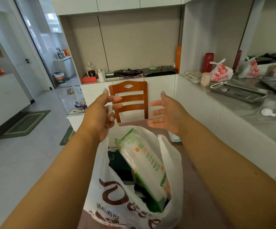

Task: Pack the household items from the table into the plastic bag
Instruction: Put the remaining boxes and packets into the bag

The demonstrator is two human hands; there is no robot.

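My left hand (99, 116) pinches one thin handle of the white, crinkly plastic bag (101, 184) at frame centre, lifting it. My right hand (165, 113) hovers with fingers spread, holding nothing, just above the bag's slack right handle (164, 146); it is the nearer hand. A glossy green-and-white soft pack (145, 167) leans inside, long axis running down-right. A pale blue flat packet (173, 138) lies on the brown counter (200, 195) beneath my right wrist.
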